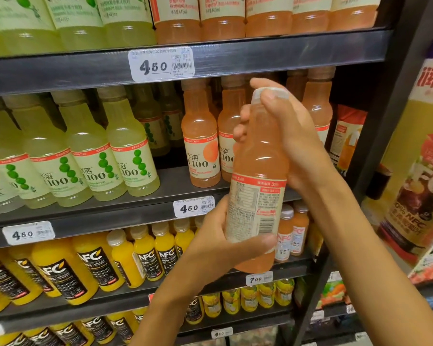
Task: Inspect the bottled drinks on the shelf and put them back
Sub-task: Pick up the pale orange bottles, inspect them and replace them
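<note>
Bottled drinks fill the dark shelf (235, 58) I am looking at, and going from the left I see green-label bottles (90, 156) in a row on the middle tier, with yellow NFC bottles (60, 268) on the tier below them. Next come the pink bottles (200, 141) standing on the middle tier, under a price tag (160, 64) marked 4.50. In front of those, off the shelf and slightly tilted, is the pink bottle (258, 176) I hold with its back label turned to me. My left hand (220, 236) wraps its lower half, thumb curled across the front near the barcode. My right hand (285, 136) grips the neck and shoulder, thumb lying over the white cap (260, 94). Farther right, a dark upright post (385, 136) and a juice poster (420, 171)
</note>
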The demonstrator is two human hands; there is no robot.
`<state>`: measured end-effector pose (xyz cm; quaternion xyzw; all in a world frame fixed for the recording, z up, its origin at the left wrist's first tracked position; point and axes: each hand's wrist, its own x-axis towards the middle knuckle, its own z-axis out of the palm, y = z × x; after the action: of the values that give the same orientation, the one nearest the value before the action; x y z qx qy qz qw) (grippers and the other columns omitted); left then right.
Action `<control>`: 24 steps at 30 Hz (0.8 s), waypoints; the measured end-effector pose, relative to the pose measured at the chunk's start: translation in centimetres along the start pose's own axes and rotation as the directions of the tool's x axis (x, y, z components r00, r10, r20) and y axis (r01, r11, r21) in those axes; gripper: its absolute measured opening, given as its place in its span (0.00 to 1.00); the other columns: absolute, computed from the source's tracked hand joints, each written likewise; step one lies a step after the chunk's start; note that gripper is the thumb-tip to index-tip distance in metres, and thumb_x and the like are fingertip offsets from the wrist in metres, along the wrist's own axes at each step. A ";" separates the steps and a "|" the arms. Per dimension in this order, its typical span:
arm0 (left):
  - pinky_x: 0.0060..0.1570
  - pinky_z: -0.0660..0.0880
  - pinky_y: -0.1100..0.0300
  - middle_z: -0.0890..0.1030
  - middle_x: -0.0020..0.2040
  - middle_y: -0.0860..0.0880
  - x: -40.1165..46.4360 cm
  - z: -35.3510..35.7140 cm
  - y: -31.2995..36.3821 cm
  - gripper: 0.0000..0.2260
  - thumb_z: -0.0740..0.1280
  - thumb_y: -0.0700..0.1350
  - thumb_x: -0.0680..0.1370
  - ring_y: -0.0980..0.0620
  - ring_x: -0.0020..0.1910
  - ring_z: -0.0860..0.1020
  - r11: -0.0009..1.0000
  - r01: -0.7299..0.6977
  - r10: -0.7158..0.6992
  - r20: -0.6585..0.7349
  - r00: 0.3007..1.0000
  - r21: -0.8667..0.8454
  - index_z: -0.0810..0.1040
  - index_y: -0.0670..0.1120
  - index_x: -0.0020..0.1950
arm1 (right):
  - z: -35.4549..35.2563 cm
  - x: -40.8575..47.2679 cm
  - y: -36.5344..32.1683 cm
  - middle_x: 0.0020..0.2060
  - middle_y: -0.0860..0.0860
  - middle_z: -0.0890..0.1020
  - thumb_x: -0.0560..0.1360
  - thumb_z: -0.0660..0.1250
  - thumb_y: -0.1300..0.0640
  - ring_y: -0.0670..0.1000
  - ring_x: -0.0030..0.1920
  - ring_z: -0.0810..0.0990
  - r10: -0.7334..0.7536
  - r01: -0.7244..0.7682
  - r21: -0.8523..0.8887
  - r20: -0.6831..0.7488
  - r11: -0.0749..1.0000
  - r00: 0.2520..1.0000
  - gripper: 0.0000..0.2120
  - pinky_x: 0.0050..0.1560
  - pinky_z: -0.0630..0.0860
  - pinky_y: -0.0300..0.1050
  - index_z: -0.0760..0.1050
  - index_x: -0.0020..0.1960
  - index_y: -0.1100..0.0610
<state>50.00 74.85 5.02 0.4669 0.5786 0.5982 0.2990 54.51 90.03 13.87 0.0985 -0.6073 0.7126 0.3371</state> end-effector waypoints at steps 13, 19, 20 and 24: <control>0.46 0.77 0.66 0.80 0.52 0.60 2.8 -1.4 -3.6 0.32 0.78 0.49 0.62 0.60 0.52 0.80 0.902 -0.185 0.342 -0.384 0.858 0.390 0.68 0.64 0.61 | 0.6 -2.3 -0.4 0.38 0.55 0.78 0.70 0.66 0.73 0.57 0.42 0.80 -0.179 0.268 -0.192 0.384 0.944 0.906 0.13 0.48 0.75 0.49 0.69 0.49 0.60; 0.50 0.79 0.56 0.79 0.56 0.57 3.6 -2.2 -3.7 0.33 0.78 0.48 0.62 0.56 0.56 0.79 0.924 -0.200 0.320 -0.370 0.872 0.326 0.69 0.64 0.63 | 0.8 -2.6 -0.8 0.40 0.55 0.79 0.69 0.69 0.68 0.58 0.44 0.80 -0.176 0.335 -0.213 0.538 0.918 0.824 0.13 0.50 0.75 0.50 0.70 0.50 0.60; 0.49 0.79 0.60 0.80 0.55 0.58 3.6 -2.3 -3.7 0.33 0.78 0.47 0.62 0.57 0.55 0.80 0.929 -0.194 0.302 -0.344 0.889 0.315 0.70 0.62 0.63 | 0.8 -2.5 -0.8 0.40 0.54 0.79 0.69 0.69 0.67 0.57 0.44 0.80 -0.156 0.317 -0.222 0.537 0.922 0.829 0.13 0.50 0.75 0.49 0.70 0.51 0.60; 0.42 0.75 0.74 0.81 0.50 0.65 2.8 -2.4 -4.1 0.29 0.78 0.38 0.63 0.65 0.49 0.81 0.959 -0.128 0.175 -0.175 0.969 0.254 0.71 0.55 0.58 | 0.6 -2.2 -0.6 0.41 0.54 0.80 0.70 0.67 0.65 0.56 0.44 0.81 -0.092 0.210 -0.204 0.472 0.956 0.877 0.10 0.49 0.75 0.49 0.71 0.50 0.61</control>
<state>45.96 77.00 1.93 0.4818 0.6357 0.5878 0.1350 56.35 88.74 13.25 0.2679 -0.7443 0.5589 0.2489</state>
